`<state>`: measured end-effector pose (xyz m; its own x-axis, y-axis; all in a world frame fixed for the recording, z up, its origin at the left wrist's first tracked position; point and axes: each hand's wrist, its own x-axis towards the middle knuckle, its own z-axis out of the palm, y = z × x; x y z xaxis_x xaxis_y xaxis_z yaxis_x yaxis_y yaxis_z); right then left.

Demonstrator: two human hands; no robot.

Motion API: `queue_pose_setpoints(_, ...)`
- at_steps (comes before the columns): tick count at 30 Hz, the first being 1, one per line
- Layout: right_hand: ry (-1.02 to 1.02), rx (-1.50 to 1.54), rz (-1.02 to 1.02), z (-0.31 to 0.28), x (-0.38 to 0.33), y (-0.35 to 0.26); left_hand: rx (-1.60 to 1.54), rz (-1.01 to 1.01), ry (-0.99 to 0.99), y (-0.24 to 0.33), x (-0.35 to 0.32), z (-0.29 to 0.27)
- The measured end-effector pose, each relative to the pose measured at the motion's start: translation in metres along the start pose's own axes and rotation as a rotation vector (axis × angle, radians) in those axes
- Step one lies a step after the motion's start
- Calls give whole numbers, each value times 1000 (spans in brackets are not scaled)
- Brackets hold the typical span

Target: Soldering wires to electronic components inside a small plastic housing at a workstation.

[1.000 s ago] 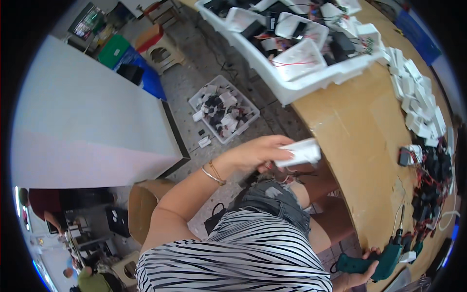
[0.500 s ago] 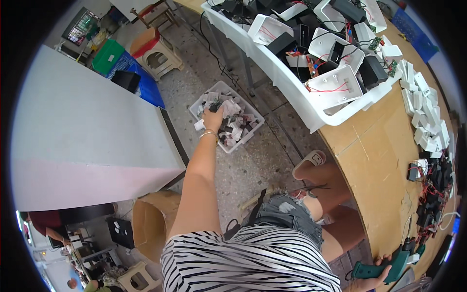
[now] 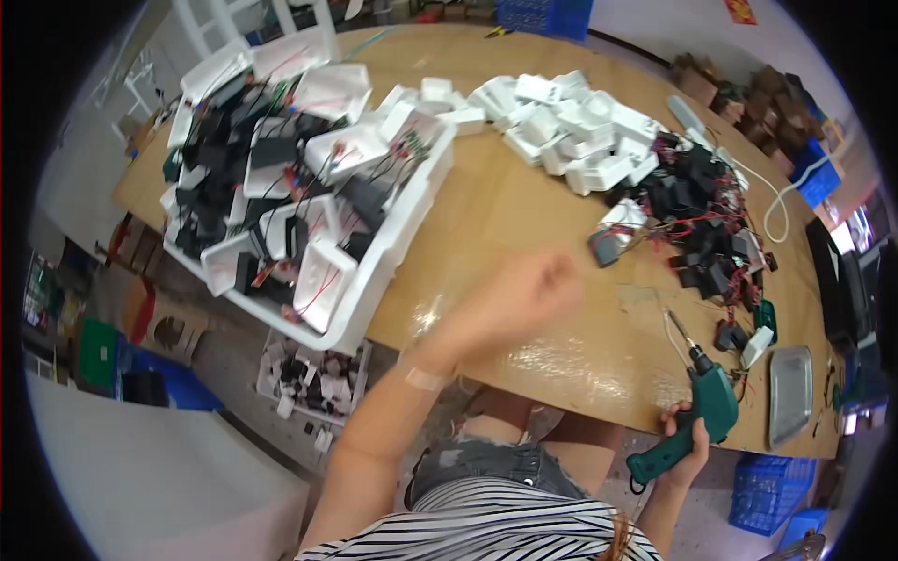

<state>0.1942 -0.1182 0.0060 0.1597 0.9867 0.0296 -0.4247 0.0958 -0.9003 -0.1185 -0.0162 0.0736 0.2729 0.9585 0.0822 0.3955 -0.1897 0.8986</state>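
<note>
My right hand is wrapped round the handle of a green electric screwdriver at the near right edge of the table. Its bit points up and away over the tabletop. My left hand hangs over the middle of the table, smeared by motion. Its fingers look curled, but whether they hold anything does not show. Closest beyond it lies a black-and-white device part, beside a heap of black parts with red wires. White plastic cases are piled farther back.
A large white tub full of wired white cases and black modules stands at the table's left. Below on the floor is a bin of scraps. A metal tray lies at the right; a blue crate sits beneath.
My left hand has come up from the floor bin to above the tabletop. The view has swung right and up to the table. My right hand keeps hold of the electric screwdriver.
</note>
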Motion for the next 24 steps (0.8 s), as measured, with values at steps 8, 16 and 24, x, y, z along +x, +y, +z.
queue_pose_setpoints(8, 66, 93, 20, -11, -7, 1, 678, 15, 590, -62, 186, 3)
queue_pose_setpoints(16, 10, 127, 78, -10, -1, -3, 426, 96, 881, -86, 180, -24)
queue_pose_setpoints(24, 43, 188, 72, -13, 6, -4, -37, -184, 110, -35, 65, 39)
